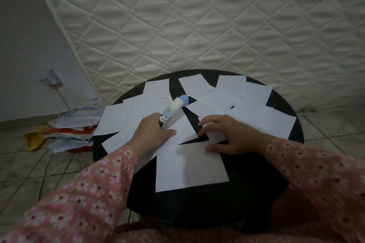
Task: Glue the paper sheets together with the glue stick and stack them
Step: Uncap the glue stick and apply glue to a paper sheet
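white paper, many loose rectangular sheets (pixel 256 122), lay scattered and overlapping across the round black table (pixel 256 193) in the lower centre of the frame. the nearest white sheet (pixel 191 169) sat squarely at the bottom centre, bare table showing below it.

left hand (pixel 152 134), centre-left, was clenched around the lower barrel of the white glue stick with a panda print (pixel 170 111); its uncapped white tip pointed toward the upper centre, lifted off the paper as far as could be judged. the round light-blue cap (pixel 184 100) lay on the table just beyond the tip. right hand (pixel 227 136), centre-right, was spread with fingers loose, fingertips resting on sheets near a dark gap; whether it pinched an edge, could not tell.

risks, as judgement: the exposed glue tip could brush stray sheets and tack the wrong ones together. overlapping sheets could drag along when one was lifted. the cap, resting near paper edges, could get nudged and roll off. dim light made sheet edges hard to read, so stacking could go crooked.
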`<state>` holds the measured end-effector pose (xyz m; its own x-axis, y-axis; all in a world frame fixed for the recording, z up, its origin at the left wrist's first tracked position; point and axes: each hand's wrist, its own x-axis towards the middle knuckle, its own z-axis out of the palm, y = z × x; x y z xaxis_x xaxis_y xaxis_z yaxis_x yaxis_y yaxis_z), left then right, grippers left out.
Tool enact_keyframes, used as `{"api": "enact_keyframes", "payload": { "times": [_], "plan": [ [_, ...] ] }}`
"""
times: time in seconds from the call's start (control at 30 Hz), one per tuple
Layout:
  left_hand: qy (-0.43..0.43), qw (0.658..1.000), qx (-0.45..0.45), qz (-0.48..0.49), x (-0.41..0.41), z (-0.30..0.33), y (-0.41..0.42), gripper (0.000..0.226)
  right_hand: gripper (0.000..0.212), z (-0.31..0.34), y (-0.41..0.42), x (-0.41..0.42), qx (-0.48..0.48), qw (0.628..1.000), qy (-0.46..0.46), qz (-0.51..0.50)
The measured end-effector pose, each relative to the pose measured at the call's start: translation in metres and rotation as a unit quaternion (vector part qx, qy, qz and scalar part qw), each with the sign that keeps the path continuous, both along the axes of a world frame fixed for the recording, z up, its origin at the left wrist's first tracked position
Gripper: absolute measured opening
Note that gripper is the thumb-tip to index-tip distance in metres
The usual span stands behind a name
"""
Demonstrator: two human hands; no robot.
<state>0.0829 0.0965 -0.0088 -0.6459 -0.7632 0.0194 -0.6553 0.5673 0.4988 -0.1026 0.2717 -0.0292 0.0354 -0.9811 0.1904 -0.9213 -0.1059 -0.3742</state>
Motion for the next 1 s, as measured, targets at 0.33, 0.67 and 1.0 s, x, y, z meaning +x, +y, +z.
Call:
{"api": "enact_keyframes", "payload": {
  "times": [0.33,0.67,1.0],
  "plan": [
    [0.060,0.998,-0.029,0.004,0.005,0.015,0.017,0.028,0.038,0.002,0.012,0.004,0.028,0.999,0.026,-0.006],
    [-0.075,0.995,0.018,-0.066,0.020,0.021,0.057,0.029,0.051,-0.005,0.027,0.001,0.048,0.997,0.040,-0.051],
    [-0.029,0.996,0.065,-0.061,0.023,0.019,0.058,0.038,0.050,-0.004,0.024,-0.009,0.025,0.998,0.034,-0.043]
  ]
}}
